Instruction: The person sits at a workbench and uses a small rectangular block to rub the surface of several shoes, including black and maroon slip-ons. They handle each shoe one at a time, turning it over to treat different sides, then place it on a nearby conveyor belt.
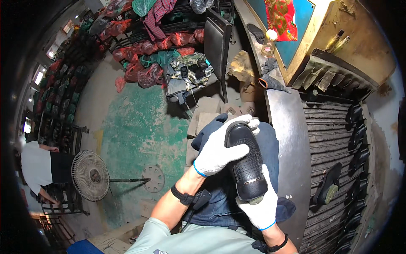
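A black leather shoe [246, 165] with a perforated top and a small metal trim is held over my lap. My left hand [220, 149], in a white knit glove, wraps its toe end from the left, thumb across the top. My right hand [263, 203], gloved alike, cups the lower end from below and the right; some of its fingers are hidden under the shoe. Right of my lap, a black shoe [328, 183] lies tilted on a slatted rack [323, 139]. Several more dark shoes [359, 158] line the rack's far right side.
A metal ledge [287, 122] runs along my right, with a dark glove [272, 83] and a bottle [269, 42] farther up. To the left stand a fan [90, 175] and a person [37, 167]. Red bags [139, 72] and a black chair [215, 46] are ahead.
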Motion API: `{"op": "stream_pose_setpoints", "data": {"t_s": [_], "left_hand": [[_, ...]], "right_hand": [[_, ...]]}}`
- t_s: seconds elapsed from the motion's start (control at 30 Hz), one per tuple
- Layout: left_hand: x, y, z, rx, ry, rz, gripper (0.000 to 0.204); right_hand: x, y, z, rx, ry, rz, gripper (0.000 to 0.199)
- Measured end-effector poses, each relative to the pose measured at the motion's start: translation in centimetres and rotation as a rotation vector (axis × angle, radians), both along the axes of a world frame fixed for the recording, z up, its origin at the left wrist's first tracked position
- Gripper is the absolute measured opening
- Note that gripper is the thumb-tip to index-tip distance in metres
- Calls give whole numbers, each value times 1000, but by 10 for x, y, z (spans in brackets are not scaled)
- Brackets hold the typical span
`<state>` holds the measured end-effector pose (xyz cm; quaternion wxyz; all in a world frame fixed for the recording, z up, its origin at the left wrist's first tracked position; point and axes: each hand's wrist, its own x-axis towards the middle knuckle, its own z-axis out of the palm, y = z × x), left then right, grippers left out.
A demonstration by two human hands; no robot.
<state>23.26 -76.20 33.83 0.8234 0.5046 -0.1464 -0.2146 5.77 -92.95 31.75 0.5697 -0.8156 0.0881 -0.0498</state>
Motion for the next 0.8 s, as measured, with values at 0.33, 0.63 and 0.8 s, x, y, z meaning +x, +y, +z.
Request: {"op": "stream_pose_setpoints", "data": {"t_s": [0.33,0.63,0.8], "left_hand": [[-1,7,-8,-66,167,53,97],[-1,13,-23,180,25,155,73],[3,24,-32,-149,346,276,50]], "right_hand": [[10,5,-11,-27,-63,28,108],[12,4,-6,17,-37,56,104],[3,-12,-24,1040,51,-47,61]]}}
